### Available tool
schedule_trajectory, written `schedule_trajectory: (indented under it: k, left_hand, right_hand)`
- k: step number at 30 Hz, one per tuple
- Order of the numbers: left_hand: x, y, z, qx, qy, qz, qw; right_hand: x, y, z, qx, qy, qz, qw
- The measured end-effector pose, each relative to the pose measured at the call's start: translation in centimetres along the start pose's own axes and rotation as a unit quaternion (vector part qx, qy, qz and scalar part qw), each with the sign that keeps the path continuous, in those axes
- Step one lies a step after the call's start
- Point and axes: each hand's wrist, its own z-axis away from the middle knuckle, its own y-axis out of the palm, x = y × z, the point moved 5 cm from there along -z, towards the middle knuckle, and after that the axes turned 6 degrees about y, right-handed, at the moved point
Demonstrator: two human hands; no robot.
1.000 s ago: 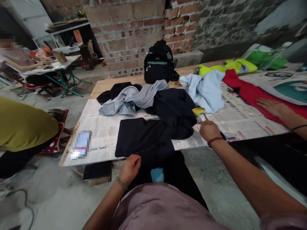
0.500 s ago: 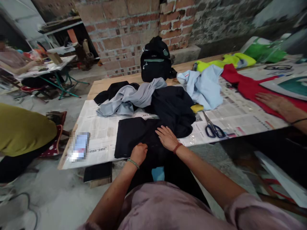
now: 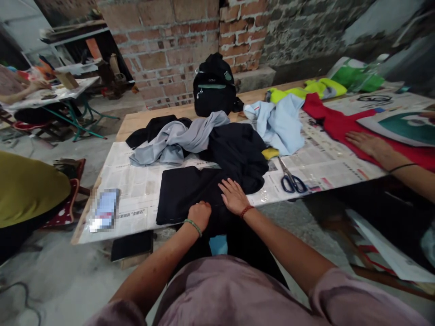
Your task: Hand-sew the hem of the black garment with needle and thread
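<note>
A folded piece of black cloth (image 3: 183, 190) lies at the table's front edge, part of it hanging toward my lap. My left hand (image 3: 200, 215), with a green beaded bracelet, is closed in a fist over the cloth's front part; whatever its fingers hold is hidden. Flat on the same cloth, fingers stretched out, rests my right hand (image 3: 234, 195), with a red beaded bracelet. Just beyond it is a crumpled dark garment (image 3: 239, 151), with a grey garment (image 3: 190, 136) at its left. Scissors (image 3: 290, 177) with dark blue handles lie to the right.
A phone (image 3: 105, 209) lies at the table's left end. Behind the clothes stand a black backpack (image 3: 215, 88) and a light blue garment (image 3: 280, 122). At the right, another person's hand (image 3: 369, 145) rests on red cloth (image 3: 335, 122) beside an iron (image 3: 401, 127).
The view has shifted slightly, so the table appears further left. My left hand has moved a little closer to my right hand. At the right, more of the iron shows.
</note>
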Motion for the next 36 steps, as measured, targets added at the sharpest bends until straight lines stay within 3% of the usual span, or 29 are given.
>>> schedule_trajectory:
  k: [6,10,16,20,22,24,27,30,33,36]
  left_hand:
    - [1.2,0.7,0.4,-0.017,-0.026,0.04,0.999]
    - [2.7,1.7,1.0,-0.085,-0.055,0.12,0.988]
    - [5.1,2.6,2.6,-0.192,-0.142,0.207,0.949]
    - [4.5,1.6,3.3,-0.233,-0.1,0.225,0.941]
    - [3.3,0.9,3.0,-0.23,-0.05,0.216,0.947]
    - [2.0,0.8,2.4,-0.188,-0.017,0.189,0.964]
    - [1.0,1.2,1.3,-0.093,-0.033,0.132,0.986]
    - [0.9,1.6,0.7,-0.045,-0.057,0.112,0.991]
    - [1.1,1.7,0.7,-0.057,-0.059,0.145,0.986]
    - [1.5,1.5,1.1,-0.122,-0.055,0.212,0.968]
  right_hand:
    - [0.0,-0.1,0.1,-0.007,-0.003,-0.012,1.0]
    - [-0.1,-0.2,0.1,-0.009,-0.001,-0.015,1.0]
    - [-0.2,-0.2,0.1,-0.006,0.0,-0.016,1.0]
    - [-0.2,0.0,0.1,-0.004,-0.001,-0.016,1.0]
    - [-0.2,0.1,0.0,-0.005,-0.001,-0.016,1.0]
    - [-0.2,0.1,0.0,-0.006,0.0,-0.014,1.0]
    - [-0.1,-0.1,0.1,-0.007,0.001,-0.011,1.0]
    - [0.0,-0.3,0.1,-0.006,-0.001,-0.012,1.0]
    - [-0.1,-0.3,0.1,-0.005,0.0,-0.016,1.0]
    - [-0.1,-0.2,0.1,-0.003,0.002,-0.018,1.0]
